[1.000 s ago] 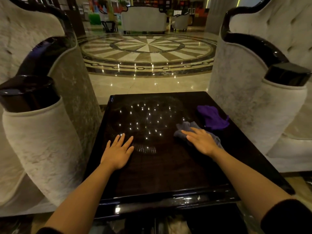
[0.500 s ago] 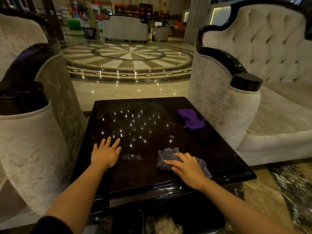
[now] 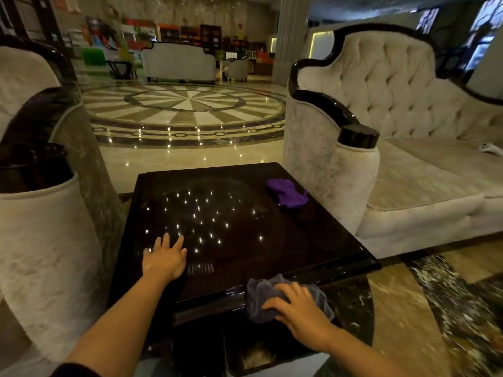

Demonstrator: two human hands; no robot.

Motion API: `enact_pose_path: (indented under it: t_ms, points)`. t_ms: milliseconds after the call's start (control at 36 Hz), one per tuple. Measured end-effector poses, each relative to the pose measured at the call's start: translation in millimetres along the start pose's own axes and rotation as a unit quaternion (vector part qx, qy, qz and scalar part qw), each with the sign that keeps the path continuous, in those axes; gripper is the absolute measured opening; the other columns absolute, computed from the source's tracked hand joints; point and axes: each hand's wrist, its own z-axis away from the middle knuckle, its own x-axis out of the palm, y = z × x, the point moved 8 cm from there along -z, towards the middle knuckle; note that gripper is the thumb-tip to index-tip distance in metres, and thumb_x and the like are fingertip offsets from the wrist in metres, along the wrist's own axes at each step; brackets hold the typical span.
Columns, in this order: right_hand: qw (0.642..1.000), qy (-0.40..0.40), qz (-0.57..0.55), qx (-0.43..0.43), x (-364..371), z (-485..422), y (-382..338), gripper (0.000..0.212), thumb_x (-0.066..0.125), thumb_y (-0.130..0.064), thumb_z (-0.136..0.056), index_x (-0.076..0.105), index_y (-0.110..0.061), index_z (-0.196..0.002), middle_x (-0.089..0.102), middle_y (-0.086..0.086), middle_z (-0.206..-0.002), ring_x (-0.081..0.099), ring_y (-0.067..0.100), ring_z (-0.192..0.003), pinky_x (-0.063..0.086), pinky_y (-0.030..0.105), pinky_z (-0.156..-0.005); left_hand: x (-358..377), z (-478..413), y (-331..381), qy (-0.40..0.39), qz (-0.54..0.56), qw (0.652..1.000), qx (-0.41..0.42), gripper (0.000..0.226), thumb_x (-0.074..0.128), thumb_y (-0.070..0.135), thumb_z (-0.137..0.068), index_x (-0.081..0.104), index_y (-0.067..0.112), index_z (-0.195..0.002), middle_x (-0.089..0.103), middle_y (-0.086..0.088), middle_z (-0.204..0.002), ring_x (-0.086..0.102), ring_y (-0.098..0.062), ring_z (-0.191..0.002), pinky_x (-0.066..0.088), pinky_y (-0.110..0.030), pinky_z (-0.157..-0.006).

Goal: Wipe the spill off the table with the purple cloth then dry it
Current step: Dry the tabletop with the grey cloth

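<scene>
The table (image 3: 272,254) is a glossy black square set between 2 pale sofas, its top throwing back a scatter of small ceiling lights. No spill can be made out on the dark top.

The left hand (image 3: 164,258) lies flat on the near-left part of the top, palm down, fingers spread and pointing away, gripping nothing.

The right hand (image 3: 300,308) is at the near edge of the table, toward its right corner. It presses down on a grey cloth (image 3: 261,297) with the fingers spread over it; the hand covers the cloth rather than closing round it. The cloth is bunched and hangs over the rim, part of it on the top and part draped down the front edge.

The purple cloth (image 3: 287,193) sits crumpled at the far right of the top, just beside the arm of the right sofa (image 3: 408,110) and well apart from both hands. Neither hand touches it.

The left sofa (image 3: 46,240) stands close against the table's left side. Beyond the table the marble floor (image 3: 187,104) shows a large round inlaid pattern, with more seating far behind it.
</scene>
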Motion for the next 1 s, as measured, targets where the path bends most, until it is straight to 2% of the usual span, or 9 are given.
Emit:
enact_pose_path:
  t_ms: [56,194,361,444,583,722,917,1000]
  points:
    - [1.000,0.006,-0.002,-0.012,3,7,1,0.029,0.039,-0.032,-0.093,0.042,-0.035,-0.122,0.036,0.000,-0.138,0.031,0.021,-0.124,0.027,0.034,-0.095,-1,3,3,-0.001,0.000,1.000,0.005,0.051,0.014,0.036,-0.099,0.002,0.026,-0.147,-0.007,-0.009,-0.157,-0.004,-0.027,-0.145,0.009,-0.048,-0.116]
    - [0.996,0.085,-0.008,0.021,-37,14,11,0.031,0.044,-0.028,-0.091,0.047,-0.036,-0.120,0.041,0.000,-0.133,0.039,0.022,-0.114,0.028,0.031,-0.083,-4,7,18,0.005,0.009,1.000,0.024,0.051,0.015,0.038,-0.099,0.000,0.028,-0.147,-0.006,-0.009,-0.157,-0.005,-0.027,-0.145,0.008,-0.049,-0.117]
    - [0.975,0.192,0.006,0.108,-98,3,41,0.033,0.055,-0.021,-0.088,0.055,-0.022,-0.121,0.052,0.014,-0.126,0.051,0.036,-0.103,0.042,0.043,-0.080,-4,0,33,0.018,0.015,0.999,0.041,0.052,0.014,0.041,-0.098,-0.001,0.030,-0.146,-0.005,-0.009,-0.158,-0.005,-0.026,-0.145,0.006,-0.048,-0.116]
    - [0.963,0.212,0.029,0.163,-118,-11,67,0.036,0.049,-0.023,-0.092,0.048,-0.021,-0.128,0.048,0.015,-0.129,0.048,0.036,-0.106,0.042,0.044,-0.083,-2,-5,37,0.027,0.011,0.998,0.047,0.053,0.015,0.043,-0.098,-0.001,0.031,-0.146,-0.005,-0.008,-0.158,-0.004,-0.026,-0.145,0.007,-0.049,-0.117]
    - [0.952,0.197,0.039,0.230,-129,-42,109,0.041,0.041,-0.026,-0.095,0.036,-0.021,-0.136,0.042,0.015,-0.134,0.042,0.035,-0.115,0.039,0.045,-0.093,-3,-18,47,0.034,0.004,0.997,0.074,0.053,0.015,0.044,-0.097,-0.004,0.033,-0.146,-0.006,-0.006,-0.158,-0.005,-0.023,-0.145,0.005,-0.048,-0.116]
    - [0.945,0.169,0.038,0.279,-123,-68,141,0.043,0.037,-0.026,-0.097,0.030,-0.019,-0.138,0.040,0.017,-0.134,0.040,0.037,-0.117,0.036,0.047,-0.095,-7,-30,59,0.036,0.000,0.995,0.097,0.054,0.015,0.046,-0.097,-0.003,0.031,-0.146,-0.006,-0.005,-0.158,-0.005,-0.023,-0.145,0.003,-0.048,-0.116]
    - [0.948,0.100,0.032,0.301,-104,-98,178,0.045,0.030,-0.029,-0.099,0.021,-0.018,-0.142,0.030,0.019,-0.142,0.033,0.039,-0.124,0.033,0.047,-0.099,-2,-46,68,0.032,-0.008,0.995,0.095,0.054,0.014,0.046,-0.097,-0.004,0.032,-0.146,-0.007,-0.004,-0.158,-0.007,-0.022,-0.145,0.003,-0.047,-0.117]
    - [0.954,0.054,0.022,0.296,-87,-106,191,0.051,0.028,-0.034,-0.099,0.013,-0.016,-0.144,0.015,0.020,-0.151,0.024,0.039,-0.132,0.027,0.047,-0.106,3,-52,64,0.028,-0.011,0.996,0.084,0.054,0.014,0.046,-0.097,-0.005,0.032,-0.145,-0.008,-0.004,-0.158,-0.008,-0.022,-0.145,0.003,-0.047,-0.117]
